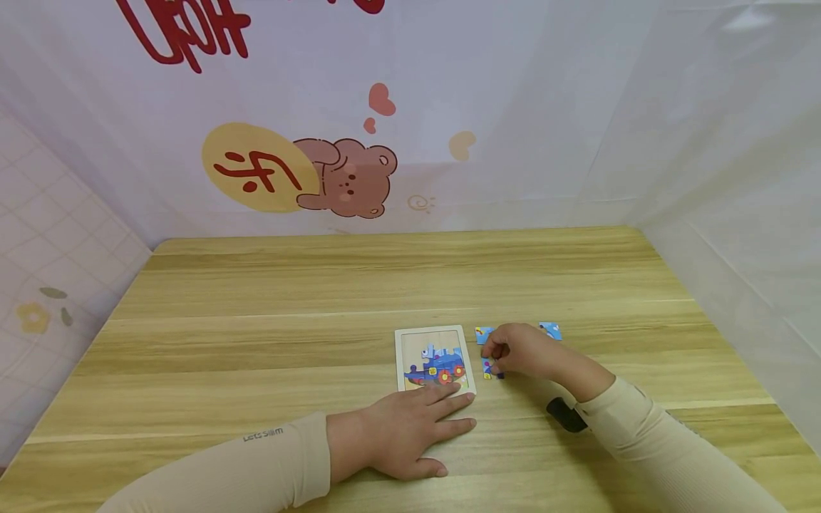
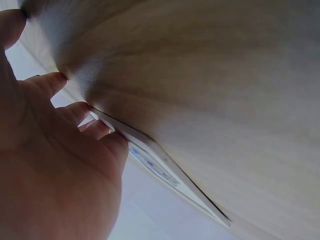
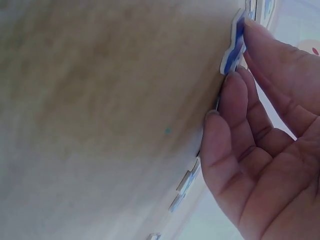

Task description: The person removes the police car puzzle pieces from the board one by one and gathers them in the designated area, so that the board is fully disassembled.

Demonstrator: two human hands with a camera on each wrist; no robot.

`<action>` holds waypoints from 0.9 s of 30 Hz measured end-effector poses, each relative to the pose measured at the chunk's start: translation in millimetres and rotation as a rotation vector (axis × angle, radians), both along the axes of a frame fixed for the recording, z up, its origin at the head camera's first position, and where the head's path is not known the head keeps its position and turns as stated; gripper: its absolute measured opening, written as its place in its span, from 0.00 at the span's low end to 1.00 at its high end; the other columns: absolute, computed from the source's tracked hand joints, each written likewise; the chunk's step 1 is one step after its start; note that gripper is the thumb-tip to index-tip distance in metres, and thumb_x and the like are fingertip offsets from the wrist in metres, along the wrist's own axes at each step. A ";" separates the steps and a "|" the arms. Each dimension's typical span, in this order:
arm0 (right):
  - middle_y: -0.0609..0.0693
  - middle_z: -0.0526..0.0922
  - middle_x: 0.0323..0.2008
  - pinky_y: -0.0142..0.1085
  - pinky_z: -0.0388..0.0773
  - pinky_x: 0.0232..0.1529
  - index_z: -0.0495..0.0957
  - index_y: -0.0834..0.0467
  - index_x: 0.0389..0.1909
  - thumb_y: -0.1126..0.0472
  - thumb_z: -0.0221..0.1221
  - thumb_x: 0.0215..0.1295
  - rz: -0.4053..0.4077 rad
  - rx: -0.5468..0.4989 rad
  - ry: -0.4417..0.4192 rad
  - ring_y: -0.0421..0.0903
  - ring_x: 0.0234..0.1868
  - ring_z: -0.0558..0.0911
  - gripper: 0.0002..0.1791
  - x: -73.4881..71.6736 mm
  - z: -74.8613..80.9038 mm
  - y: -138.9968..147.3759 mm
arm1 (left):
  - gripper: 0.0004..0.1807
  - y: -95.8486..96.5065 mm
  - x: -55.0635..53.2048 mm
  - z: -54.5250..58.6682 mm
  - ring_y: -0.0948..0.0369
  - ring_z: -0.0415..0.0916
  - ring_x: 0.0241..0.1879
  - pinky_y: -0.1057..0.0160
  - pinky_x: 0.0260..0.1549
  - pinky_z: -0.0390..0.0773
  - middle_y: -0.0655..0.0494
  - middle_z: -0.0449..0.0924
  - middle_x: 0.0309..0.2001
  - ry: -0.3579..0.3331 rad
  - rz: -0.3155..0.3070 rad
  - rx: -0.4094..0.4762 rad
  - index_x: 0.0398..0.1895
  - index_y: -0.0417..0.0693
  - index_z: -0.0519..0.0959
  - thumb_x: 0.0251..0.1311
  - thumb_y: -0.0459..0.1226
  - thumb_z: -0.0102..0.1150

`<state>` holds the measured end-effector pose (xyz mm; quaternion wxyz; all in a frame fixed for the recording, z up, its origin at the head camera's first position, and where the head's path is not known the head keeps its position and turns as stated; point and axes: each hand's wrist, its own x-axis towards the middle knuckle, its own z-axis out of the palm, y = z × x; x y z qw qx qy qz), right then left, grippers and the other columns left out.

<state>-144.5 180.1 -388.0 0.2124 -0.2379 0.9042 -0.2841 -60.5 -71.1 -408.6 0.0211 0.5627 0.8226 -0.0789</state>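
Note:
In the head view a jigsaw tray (image 1: 398,356) with a pale border lies on the table, partly filled with pieces that form a blue vehicle with red wheels (image 1: 445,377). My left hand (image 1: 410,431) lies spread over its lower edge, fingers straight; the left wrist view shows fingertips at the tray's rim (image 2: 160,150). To the right of the tray, my right hand (image 1: 529,351) reaches down with bent fingers. Its thumb and fingers pinch a blue puzzle piece (image 3: 236,42) close over the table. The hand partly hides other pieces.
A light blue piece (image 1: 483,335) lies beside the tray's upper right corner. Another blue piece (image 1: 550,330) lies beyond the right hand. The wood-grain table (image 1: 256,320) meets a printed curtain (image 1: 513,107) at the back.

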 end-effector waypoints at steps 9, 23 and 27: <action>0.45 0.77 0.29 0.33 0.72 0.33 0.83 0.58 0.33 0.67 0.68 0.55 -0.010 0.007 0.039 0.40 0.31 0.72 0.06 -0.4 3.5 -2.6 | 0.35 0.5 -0.4 0.3 0.55 0.49 0.74 0.60 0.68 0.57 0.54 0.52 0.75 0.001 -0.002 0.001 0.74 0.61 0.59 0.67 0.63 0.39; 0.46 0.78 0.33 0.35 0.74 0.38 0.81 0.59 0.43 0.66 0.64 0.60 -0.012 -0.025 0.114 0.41 0.35 0.75 0.10 -7.4 6.5 -43.5 | 0.35 0.2 -0.8 0.2 0.54 0.47 0.74 0.61 0.69 0.55 0.54 0.51 0.76 -0.015 -0.006 -0.006 0.74 0.61 0.59 0.67 0.63 0.38; 0.45 0.79 0.33 0.36 0.74 0.39 0.82 0.59 0.42 0.66 0.63 0.61 -0.018 -0.023 0.108 0.42 0.35 0.75 0.09 -7.9 5.4 -54.3 | 0.35 0.0 -0.7 0.4 0.54 0.46 0.75 0.61 0.69 0.54 0.54 0.50 0.76 -0.023 -0.004 -0.009 0.74 0.61 0.58 0.68 0.62 0.38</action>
